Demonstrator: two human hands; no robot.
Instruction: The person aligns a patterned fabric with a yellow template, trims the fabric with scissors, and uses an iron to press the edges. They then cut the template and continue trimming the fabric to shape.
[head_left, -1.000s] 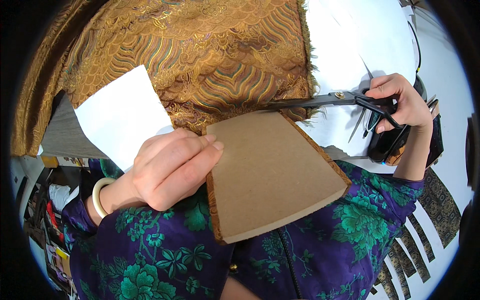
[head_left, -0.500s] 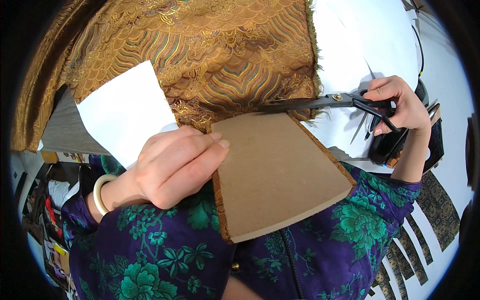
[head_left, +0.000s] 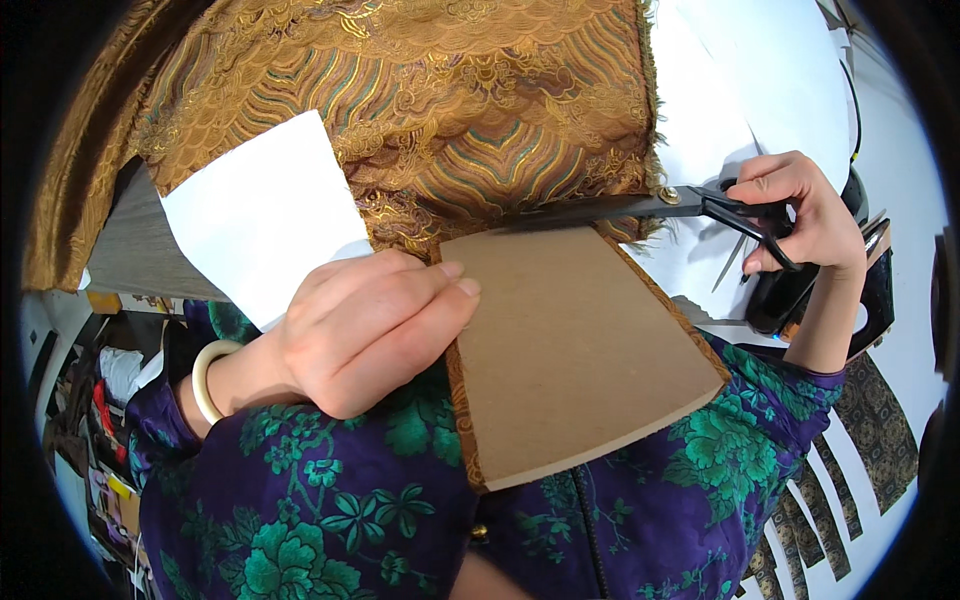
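Note:
My left hand [head_left: 375,325] pinches the left edge of a tan, fan-shaped board [head_left: 580,350], near its far corner. Strips of brown-gold fabric run along both of the board's slanted sides. At the board's far edge lies gold-brown brocade fabric [head_left: 500,90] with a wavy, scrolled pattern. My right hand [head_left: 805,215] has its fingers through the black handles of large scissors [head_left: 640,206]. Their long dark blades point left, along the far edge of the board where it meets the brocade. How far the blades are apart there is hard to see.
A white paper piece [head_left: 270,210] lies on the brocade by my left hand. The brocade's right edge is frayed, over a white surface [head_left: 715,90]. Beyond my right wrist stands a black object [head_left: 775,300]. Dark patterned strips [head_left: 880,430] hang or lie at the lower right.
The board, my left hand and the brocade appear slightly farther right in view. The scissor handles stay nearly in place, with the blades still along the board's far edge.

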